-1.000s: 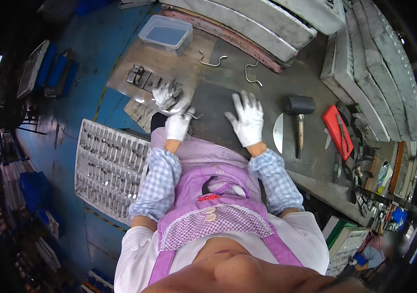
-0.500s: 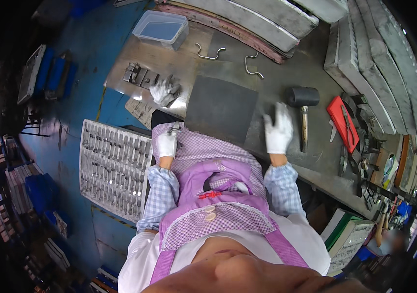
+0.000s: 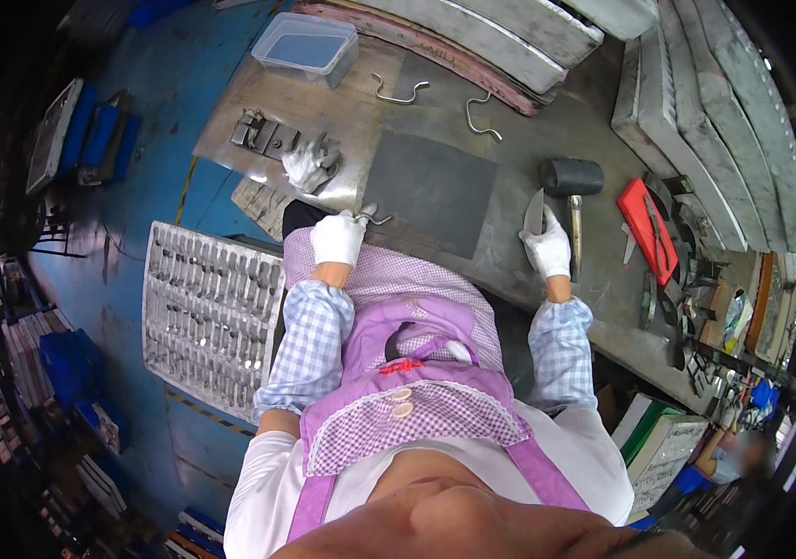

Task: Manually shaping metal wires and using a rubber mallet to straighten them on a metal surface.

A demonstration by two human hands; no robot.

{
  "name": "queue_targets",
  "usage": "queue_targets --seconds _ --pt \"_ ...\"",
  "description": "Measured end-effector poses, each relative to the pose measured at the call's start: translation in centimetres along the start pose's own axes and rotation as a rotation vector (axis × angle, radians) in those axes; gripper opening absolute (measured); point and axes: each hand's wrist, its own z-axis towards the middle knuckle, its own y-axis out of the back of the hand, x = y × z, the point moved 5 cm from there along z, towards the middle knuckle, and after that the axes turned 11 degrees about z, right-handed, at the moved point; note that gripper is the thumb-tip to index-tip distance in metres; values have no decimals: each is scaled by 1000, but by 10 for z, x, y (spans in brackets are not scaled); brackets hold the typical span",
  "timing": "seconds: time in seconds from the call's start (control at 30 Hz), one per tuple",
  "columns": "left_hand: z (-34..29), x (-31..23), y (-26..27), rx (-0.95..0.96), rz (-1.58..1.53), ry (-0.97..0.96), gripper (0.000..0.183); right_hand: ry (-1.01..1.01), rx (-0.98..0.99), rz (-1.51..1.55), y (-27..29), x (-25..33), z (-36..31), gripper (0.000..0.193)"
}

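Observation:
My left hand (image 3: 337, 240), in a white glove, is closed on a small bent metal part (image 3: 377, 220) at the near edge of the worktable, just above my apron. Its curved end pokes out beyond the fingers. My right hand (image 3: 550, 250), also gloved, pinches a flat grey pointed blade (image 3: 535, 213) that stands up from the fingers. Beside that hand lies a black-headed mallet (image 3: 574, 177) with its handle toward me. Between my hands a dark square mat (image 3: 428, 194) covers part of the metal table.
A crumpled white glove (image 3: 309, 166) lies by a metal block fixture (image 3: 264, 134). Two bent rods (image 3: 484, 117) and a clear plastic box (image 3: 306, 51) are farther back. A red tray (image 3: 647, 231) holds pliers at right. A tray of metal parts (image 3: 213, 317) stands left.
My left hand has lifted from my lap to the table edge with the bent metal part. My right hand, earlier spread, has closed on the blade beside the mallet.

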Motion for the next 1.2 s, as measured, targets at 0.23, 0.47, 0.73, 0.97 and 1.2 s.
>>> queue_targets --seconds 0.23,0.47,0.73,0.97,1.2 --pt "-10 20 12 130 -224 93 58 96 -30 177 -71 63 -31 59" --pt "-25 16 -3 12 -272 98 53 744 -42 -292 -84 154 -63 66" --pt "-21 -20 20 -79 -334 -27 47 733 158 -369 -126 138 -43 70" --pt "-26 44 -20 233 -848 205 51 737 165 -129 -62 118 -40 55" --pt "-44 80 6 108 -628 183 44 -38 -346 -407 66 -42 15 47"
